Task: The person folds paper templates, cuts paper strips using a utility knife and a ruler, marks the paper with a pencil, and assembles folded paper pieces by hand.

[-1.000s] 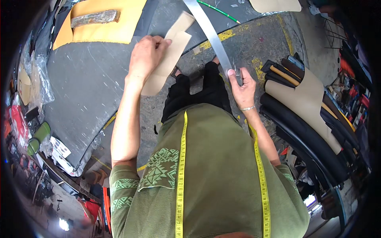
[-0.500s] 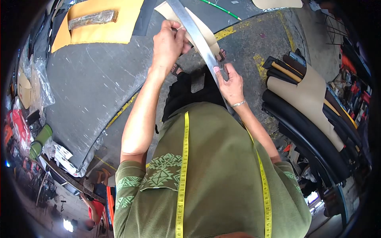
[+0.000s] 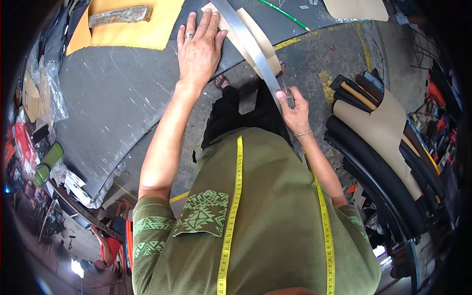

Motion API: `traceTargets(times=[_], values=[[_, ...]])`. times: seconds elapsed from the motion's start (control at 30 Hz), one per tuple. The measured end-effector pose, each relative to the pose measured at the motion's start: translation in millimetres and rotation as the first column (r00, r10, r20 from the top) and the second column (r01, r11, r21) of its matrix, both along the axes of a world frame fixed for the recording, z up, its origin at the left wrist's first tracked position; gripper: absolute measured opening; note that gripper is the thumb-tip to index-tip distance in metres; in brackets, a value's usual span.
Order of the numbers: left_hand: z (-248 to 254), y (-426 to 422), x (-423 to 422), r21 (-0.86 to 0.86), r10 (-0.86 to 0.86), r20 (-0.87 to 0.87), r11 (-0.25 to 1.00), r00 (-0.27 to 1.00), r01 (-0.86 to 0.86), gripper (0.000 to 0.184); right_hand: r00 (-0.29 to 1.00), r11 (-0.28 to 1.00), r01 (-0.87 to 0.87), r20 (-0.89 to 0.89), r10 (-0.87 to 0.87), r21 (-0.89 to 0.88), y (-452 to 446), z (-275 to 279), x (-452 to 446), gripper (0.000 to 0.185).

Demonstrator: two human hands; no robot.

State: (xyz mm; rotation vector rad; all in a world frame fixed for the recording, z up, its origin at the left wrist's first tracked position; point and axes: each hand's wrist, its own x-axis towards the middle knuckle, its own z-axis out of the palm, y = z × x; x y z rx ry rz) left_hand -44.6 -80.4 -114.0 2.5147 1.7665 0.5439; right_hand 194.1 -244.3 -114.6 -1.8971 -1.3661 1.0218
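My left hand (image 3: 200, 51) lies flat on the dark worktable (image 3: 113, 98), fingers stretched out, with a ring on one finger. Its fingertips are at the left edge of a beige sheet (image 3: 260, 37), which hangs partly over the table's edge. Across that sheet runs a long metal ruler (image 3: 248, 42), pointing towards my body. My right hand (image 3: 296, 112) is closed around the ruler's near end, thumb on top. A thin, pointed metal tool also shows between the fingers of this hand; its kind is unclear.
A green pencil (image 3: 285, 15) lies near the table edge. At the upper left, a wrapped bar (image 3: 120, 16) rests on a yellow sheet (image 3: 164, 22). Rolls of black material (image 3: 378, 172) stand at my right. Another person in red (image 3: 111, 250) is at the lower left.
My left hand was pinched at the sheet's edge beside the ruler; now it has opened and lies flat further left. My right hand has shifted slightly towards my body, still holding the ruler.
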Motion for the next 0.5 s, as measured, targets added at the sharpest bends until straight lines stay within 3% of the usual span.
traceTargets(times=[0.13,0.27,0.37,0.47,0.5], values=[[-3,-4,8,-0.059,0.089,0.089,0.995,0.992,-0.084,0.048,0.999,1.000,-0.027,0.024,0.027,-0.004,16,9,-5,0.024],[-9,-5,15,-0.064,0.071,0.218,0.996,0.973,-0.059,0.050,0.999,0.999,-0.042,0.020,0.042,-0.013,18,15,3,0.022],[-1,-4,18,0.002,0.070,0.154,0.997,0.986,-0.072,0.046,0.999,0.999,-0.046,0.006,0.046,0.004,19,17,8,0.023],[14,-1,24,-0.164,0.063,0.113,0.986,0.992,-0.044,0.056,0.998,0.998,-0.047,0.049,0.049,-0.041,23,4,4,0.023],[19,-1,25,-0.209,0.093,0.176,0.976,0.980,-0.056,0.058,0.996,0.998,-0.050,0.066,0.052,-0.037,26,6,0,0.023]])
